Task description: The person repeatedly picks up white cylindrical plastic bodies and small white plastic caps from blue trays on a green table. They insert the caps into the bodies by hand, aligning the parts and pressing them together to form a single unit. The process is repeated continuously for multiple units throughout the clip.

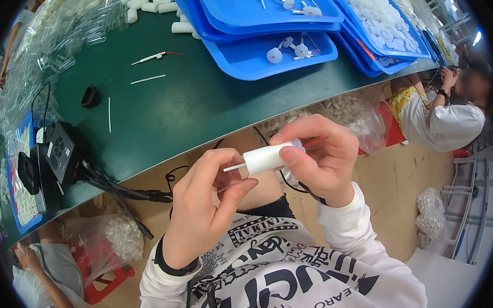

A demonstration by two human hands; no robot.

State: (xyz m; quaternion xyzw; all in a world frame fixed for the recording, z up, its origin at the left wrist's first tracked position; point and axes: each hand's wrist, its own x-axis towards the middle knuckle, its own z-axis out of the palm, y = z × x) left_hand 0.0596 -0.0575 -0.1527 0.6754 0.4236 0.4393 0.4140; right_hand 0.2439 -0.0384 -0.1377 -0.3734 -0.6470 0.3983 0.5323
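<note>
A smooth white plastic cylinder (265,159) lies level in front of my body, just past the table's edge. My right hand (327,159) grips its right end between thumb and fingers; a pale cap-like end and a bit of red wire show there. Out of the cylinder's left end sticks a thin white rod (234,167). Around that end curl the thumb and fingers of my left hand (204,197). Something see-through seems to be between them, but its shape is hard to make out.
Stacked blue trays (274,56) hold small white wired parts; another blue tray (378,16) holds white caps. White cylinders (182,27) and see-through tubes (88,19) lie at the back. A black device (63,151) with cables stands left. Co-workers sit on both sides.
</note>
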